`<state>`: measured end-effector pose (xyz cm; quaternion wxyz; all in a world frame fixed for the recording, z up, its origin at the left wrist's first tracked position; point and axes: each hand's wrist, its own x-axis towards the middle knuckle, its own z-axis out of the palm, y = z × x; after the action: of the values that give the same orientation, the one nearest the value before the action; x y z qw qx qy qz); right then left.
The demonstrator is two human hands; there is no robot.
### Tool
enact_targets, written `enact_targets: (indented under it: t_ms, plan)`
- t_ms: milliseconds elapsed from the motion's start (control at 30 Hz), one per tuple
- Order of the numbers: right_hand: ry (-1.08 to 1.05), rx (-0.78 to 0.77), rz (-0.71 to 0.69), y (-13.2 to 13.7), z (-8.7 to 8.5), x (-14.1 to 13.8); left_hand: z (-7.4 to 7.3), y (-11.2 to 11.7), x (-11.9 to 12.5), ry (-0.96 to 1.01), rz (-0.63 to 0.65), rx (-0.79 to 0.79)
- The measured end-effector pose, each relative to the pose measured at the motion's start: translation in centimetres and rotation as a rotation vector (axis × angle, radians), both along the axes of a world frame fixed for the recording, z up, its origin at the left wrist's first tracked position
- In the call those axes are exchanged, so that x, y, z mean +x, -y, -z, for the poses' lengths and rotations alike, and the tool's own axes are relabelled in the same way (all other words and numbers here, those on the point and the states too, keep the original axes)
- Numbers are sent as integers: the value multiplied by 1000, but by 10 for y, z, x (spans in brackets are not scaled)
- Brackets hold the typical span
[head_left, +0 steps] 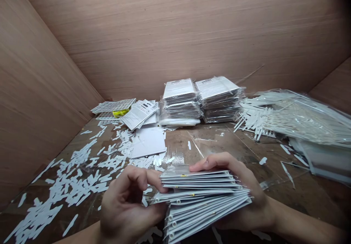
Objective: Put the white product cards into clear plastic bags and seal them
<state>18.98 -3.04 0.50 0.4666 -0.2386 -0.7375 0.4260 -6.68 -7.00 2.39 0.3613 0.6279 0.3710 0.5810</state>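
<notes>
My right hand [241,196] grips a fanned stack of flat white packets [201,200] from the right, its thumb lying across the top. Each packet looks sleeved in clear plastic and has small round eyelets along one edge. My left hand [127,204] is curled at the stack's left side, with its thumb and fingertips pressing the edge of the packets. Scattered white plastic strips [82,185] lie on the brown work surface just beyond and beside my left hand.
Plywood walls [44,72] rise at the left and back. Two tall piles of bagged white packets [201,101] stand at the back, with label sheets [113,107] and white cards [146,143] to their left. A plastic-wrapped bundle of white sticks [298,118] lies at the right.
</notes>
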Motion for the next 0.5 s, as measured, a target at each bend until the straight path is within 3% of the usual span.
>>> enact_targets:
  t_ms: [333,500]
  plan:
    - [-56,-95,48,-3,-16,-8,-7,-31,-30,60,270,36]
    - [-95,-147,53,-3,-17,-7,-22,-65,-57,137,275,35]
